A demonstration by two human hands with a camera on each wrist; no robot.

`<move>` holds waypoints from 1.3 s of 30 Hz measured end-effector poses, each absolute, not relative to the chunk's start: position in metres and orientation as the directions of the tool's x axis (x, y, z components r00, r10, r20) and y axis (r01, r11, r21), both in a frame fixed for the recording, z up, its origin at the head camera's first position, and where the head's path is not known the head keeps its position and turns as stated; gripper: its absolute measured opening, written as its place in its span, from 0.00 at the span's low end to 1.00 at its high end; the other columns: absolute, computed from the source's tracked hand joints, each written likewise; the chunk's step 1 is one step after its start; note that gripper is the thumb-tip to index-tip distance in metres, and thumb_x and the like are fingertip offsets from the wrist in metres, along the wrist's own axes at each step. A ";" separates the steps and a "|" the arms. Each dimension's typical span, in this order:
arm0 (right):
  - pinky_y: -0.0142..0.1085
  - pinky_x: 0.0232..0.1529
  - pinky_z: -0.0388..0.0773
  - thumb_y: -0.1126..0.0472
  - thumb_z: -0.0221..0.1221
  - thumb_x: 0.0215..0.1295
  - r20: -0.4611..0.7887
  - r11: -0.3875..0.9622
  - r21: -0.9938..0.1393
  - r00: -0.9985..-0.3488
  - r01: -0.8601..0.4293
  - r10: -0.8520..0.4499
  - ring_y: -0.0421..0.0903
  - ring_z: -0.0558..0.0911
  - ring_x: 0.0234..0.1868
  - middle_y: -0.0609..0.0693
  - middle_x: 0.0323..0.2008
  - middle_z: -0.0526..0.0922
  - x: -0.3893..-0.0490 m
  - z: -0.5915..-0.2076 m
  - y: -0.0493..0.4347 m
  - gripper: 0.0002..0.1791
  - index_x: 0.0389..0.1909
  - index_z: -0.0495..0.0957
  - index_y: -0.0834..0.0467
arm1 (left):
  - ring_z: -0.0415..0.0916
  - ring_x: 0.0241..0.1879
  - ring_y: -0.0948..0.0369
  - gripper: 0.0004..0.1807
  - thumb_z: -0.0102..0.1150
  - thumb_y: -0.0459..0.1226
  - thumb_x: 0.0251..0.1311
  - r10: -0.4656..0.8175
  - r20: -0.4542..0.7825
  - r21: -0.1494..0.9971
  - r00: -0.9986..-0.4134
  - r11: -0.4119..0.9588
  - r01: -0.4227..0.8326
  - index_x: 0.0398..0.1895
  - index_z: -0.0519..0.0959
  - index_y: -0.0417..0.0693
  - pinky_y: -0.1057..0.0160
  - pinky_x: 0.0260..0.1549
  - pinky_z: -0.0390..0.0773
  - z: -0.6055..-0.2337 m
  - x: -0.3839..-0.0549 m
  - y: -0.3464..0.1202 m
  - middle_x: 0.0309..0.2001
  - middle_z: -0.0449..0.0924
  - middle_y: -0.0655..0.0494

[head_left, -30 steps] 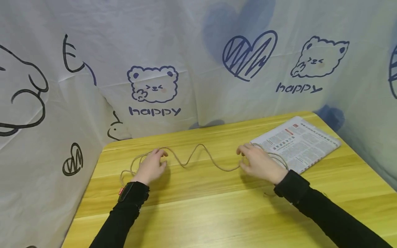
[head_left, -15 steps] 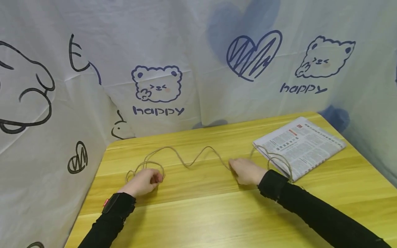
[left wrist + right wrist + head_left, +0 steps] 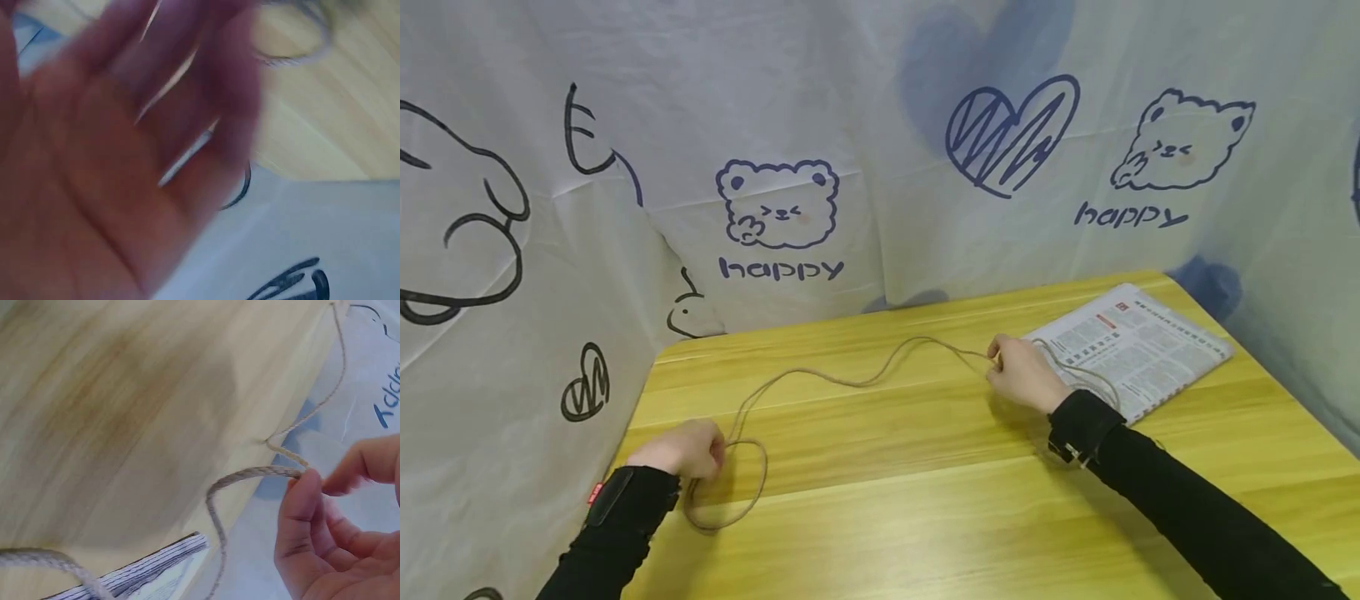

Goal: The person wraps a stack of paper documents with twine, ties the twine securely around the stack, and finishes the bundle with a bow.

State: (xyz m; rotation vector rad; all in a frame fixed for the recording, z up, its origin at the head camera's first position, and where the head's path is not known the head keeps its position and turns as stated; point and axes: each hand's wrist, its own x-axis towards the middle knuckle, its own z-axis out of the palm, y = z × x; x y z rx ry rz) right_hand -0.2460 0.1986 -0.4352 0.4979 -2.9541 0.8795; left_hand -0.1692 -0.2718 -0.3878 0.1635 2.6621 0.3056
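A thin tan rope [image 3: 859, 386] runs in a wavy line across the yellow wood table between the two hands. Its left part makes a loose loop beside my left hand [image 3: 679, 448], whose curled fingers hold the rope at the table's left side. Blur and the hand itself hide the exact grip in the left wrist view. My right hand [image 3: 1024, 373] pinches the rope between thumb and forefinger, plain in the right wrist view, where the braided rope [image 3: 247, 473] bends away from the fingertips. Past this hand the rope curves over the edge of a folded newspaper [image 3: 1150, 337].
The newspaper lies flat at the table's back right. White cloth [image 3: 887, 208] with drawn bears and hearts hangs behind the table [image 3: 925, 500] and along both sides. Black sleeves and wrist straps cover both forearms.
My left hand has moved left and toward the table's front, drawing the rope loop along. The right hand first closed on the rope, then lifted it back and right; the rope's waves have flattened.
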 end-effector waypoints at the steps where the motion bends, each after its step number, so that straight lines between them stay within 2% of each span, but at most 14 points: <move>1: 0.37 0.30 0.67 0.69 0.56 0.65 0.117 0.792 -0.533 -0.953 -0.297 -0.279 0.45 0.70 0.22 0.54 0.26 0.78 -0.247 -0.435 0.200 0.13 0.48 0.77 0.69 | 0.69 0.28 0.57 0.05 0.59 0.26 0.57 0.175 -0.366 0.245 -0.914 0.966 0.087 0.31 0.81 0.44 0.60 0.27 0.68 -0.388 -0.173 -0.270 0.30 0.77 0.53; 3: 0.38 0.31 0.66 0.68 0.54 0.66 0.126 0.780 -0.560 -0.959 -0.279 -0.252 0.45 0.69 0.22 0.54 0.25 0.77 -0.247 -0.433 0.203 0.13 0.48 0.77 0.69 | 0.71 0.29 0.56 0.04 0.58 0.30 0.63 0.203 -0.249 0.246 -0.947 0.959 0.141 0.38 0.80 0.40 0.57 0.30 0.70 -0.393 -0.183 -0.264 0.33 0.78 0.50; 7: 0.40 0.34 0.67 0.66 0.51 0.71 0.117 0.709 -0.661 -0.967 -0.246 -0.227 0.46 0.72 0.26 0.56 0.31 0.77 -0.246 -0.430 0.208 0.14 0.51 0.75 0.69 | 0.78 0.42 0.43 0.18 0.58 0.35 0.67 0.169 -0.116 0.182 -0.979 0.972 0.146 0.58 0.75 0.36 0.46 0.41 0.77 -0.407 -0.202 -0.247 0.48 0.79 0.37; 11: 0.38 0.32 0.73 0.65 0.51 0.75 0.116 0.625 -0.751 -0.975 -0.211 -0.189 0.54 0.81 0.32 0.62 0.36 0.81 -0.246 -0.425 0.217 0.13 0.51 0.77 0.69 | 0.68 0.60 0.31 0.30 0.59 0.41 0.70 0.039 -0.118 0.146 -0.992 0.989 0.021 0.69 0.65 0.34 0.33 0.54 0.69 -0.417 -0.216 -0.235 0.63 0.70 0.29; 13: 0.37 0.31 0.73 0.63 0.52 0.76 0.120 0.609 -0.767 -0.978 -0.200 -0.171 0.55 0.82 0.34 0.63 0.36 0.82 -0.247 -0.424 0.222 0.13 0.49 0.79 0.68 | 0.65 0.62 0.30 0.31 0.59 0.42 0.70 -0.023 -0.147 0.139 -0.989 0.989 -0.043 0.68 0.65 0.33 0.31 0.57 0.64 -0.420 -0.221 -0.234 0.63 0.70 0.28; 15: 0.36 0.31 0.73 0.59 0.54 0.77 0.110 0.594 -0.783 -0.980 -0.187 -0.163 0.55 0.81 0.34 0.63 0.34 0.83 -0.247 -0.424 0.228 0.14 0.47 0.80 0.67 | 0.69 0.59 0.31 0.30 0.60 0.42 0.70 -0.050 -0.172 0.142 -0.984 0.987 -0.076 0.65 0.65 0.31 0.30 0.58 0.64 -0.424 -0.225 -0.234 0.59 0.74 0.28; 18: 0.35 0.33 0.72 0.56 0.52 0.79 0.083 0.549 -0.818 -0.979 -0.172 -0.184 0.55 0.79 0.33 0.63 0.33 0.81 -0.247 -0.426 0.238 0.17 0.49 0.80 0.67 | 0.78 0.49 0.36 0.26 0.60 0.41 0.69 -0.038 -0.212 0.175 -0.977 0.982 -0.076 0.60 0.67 0.31 0.33 0.53 0.69 -0.428 -0.227 -0.237 0.48 0.81 0.31; 20: 0.35 0.33 0.71 0.55 0.50 0.80 0.058 0.508 -0.848 -0.979 -0.152 -0.195 0.55 0.78 0.32 0.61 0.33 0.80 -0.247 -0.428 0.244 0.20 0.52 0.78 0.68 | 0.81 0.41 0.41 0.24 0.60 0.40 0.70 -0.006 -0.224 0.221 -0.975 0.974 -0.057 0.58 0.67 0.31 0.40 0.47 0.74 -0.432 -0.226 -0.240 0.43 0.82 0.34; 23: 0.34 0.31 0.70 0.54 0.48 0.81 0.032 0.470 -0.873 -0.978 -0.127 -0.204 0.52 0.77 0.30 0.59 0.33 0.79 -0.247 -0.432 0.252 0.22 0.53 0.77 0.70 | 0.76 0.34 0.50 0.21 0.59 0.40 0.70 0.073 -0.256 0.318 -0.964 0.948 -0.013 0.54 0.68 0.31 0.53 0.36 0.74 -0.433 -0.222 -0.243 0.40 0.80 0.38; 25: 0.34 0.30 0.70 0.53 0.47 0.81 0.014 0.483 -0.868 -0.977 -0.116 -0.211 0.48 0.75 0.29 0.58 0.32 0.79 -0.246 -0.435 0.256 0.22 0.48 0.78 0.70 | 0.72 0.34 0.53 0.20 0.60 0.40 0.70 0.141 -0.285 0.400 -0.948 0.916 0.016 0.53 0.69 0.33 0.57 0.35 0.70 -0.433 -0.218 -0.246 0.40 0.77 0.40; 30: 0.34 0.30 0.69 0.54 0.46 0.82 -0.081 0.567 -0.819 -0.958 -0.094 -0.276 0.43 0.71 0.27 0.56 0.29 0.77 -0.242 -0.443 0.267 0.22 0.35 0.76 0.67 | 0.65 0.33 0.56 0.20 0.71 0.34 0.59 0.299 -0.329 0.565 -0.896 0.822 0.067 0.46 0.70 0.36 0.59 0.35 0.65 -0.435 -0.204 -0.259 0.33 0.70 0.49; 35: 0.34 0.30 0.72 0.57 0.45 0.82 -0.164 0.566 -0.822 -0.931 -0.054 -0.327 0.42 0.73 0.27 0.54 0.28 0.77 -0.237 -0.451 0.277 0.20 0.36 0.76 0.68 | 0.63 0.30 0.59 0.24 0.76 0.26 0.48 0.418 -0.365 0.629 -0.832 0.770 0.111 0.44 0.72 0.36 0.64 0.30 0.64 -0.434 -0.193 -0.273 0.31 0.67 0.50; 37: 0.33 0.30 0.73 0.57 0.45 0.82 -0.177 0.573 -0.818 -0.927 -0.048 -0.330 0.42 0.73 0.27 0.53 0.27 0.77 -0.235 -0.451 0.281 0.19 0.37 0.75 0.68 | 0.62 0.29 0.60 0.21 0.74 0.26 0.50 0.447 -0.387 0.648 -0.806 0.754 0.107 0.43 0.72 0.36 0.66 0.29 0.64 -0.432 -0.190 -0.277 0.29 0.67 0.52; 39: 0.34 0.30 0.71 0.55 0.44 0.82 -0.169 0.567 -0.822 -0.924 -0.061 -0.344 0.41 0.70 0.26 0.53 0.27 0.74 -0.232 -0.449 0.287 0.20 0.37 0.73 0.68 | 0.62 0.26 0.61 0.15 0.70 0.29 0.58 0.476 -0.394 0.676 -0.786 0.730 0.103 0.41 0.72 0.35 0.67 0.26 0.64 -0.430 -0.189 -0.280 0.27 0.67 0.54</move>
